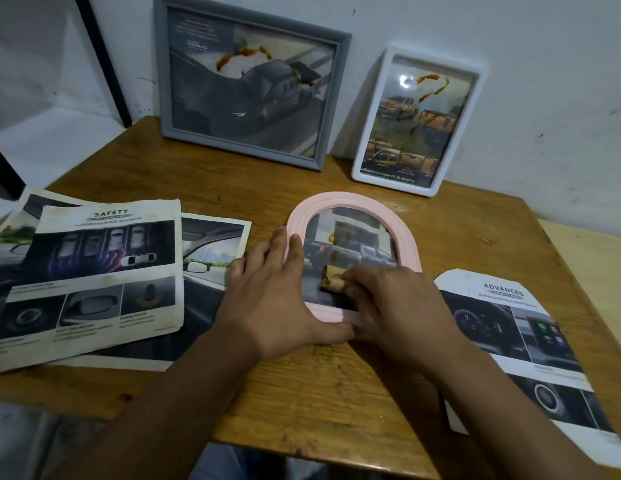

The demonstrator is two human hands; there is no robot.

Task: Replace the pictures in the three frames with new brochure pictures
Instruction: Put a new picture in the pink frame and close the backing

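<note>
left hand (267, 292): flat, fingers straight, pressing on left rim of pink arched plastic frame (354, 202), thumb along its bottom edge
right hand (395, 306): over lower right of pink frame, fingers curled round a small tan-and-dark rolled piece (333, 279) lying on the picture; what the piece is, cannot tell
pink frame: lies flat at table centre, stained car picture inside
wooden table (337, 382): brown, worn
arch-cut "ADVANCED" brochure page (517, 341): flat, right of pink frame, near the right wrist
"SAFETY" brochure page (104, 275): left, on top of other loose car pages
white rounded rectangular frame (418, 121): far right, leaning on wall, stained picture
grey rectangular frame (248, 86): far centre-left, leaning on wall, stained car picture
</note>
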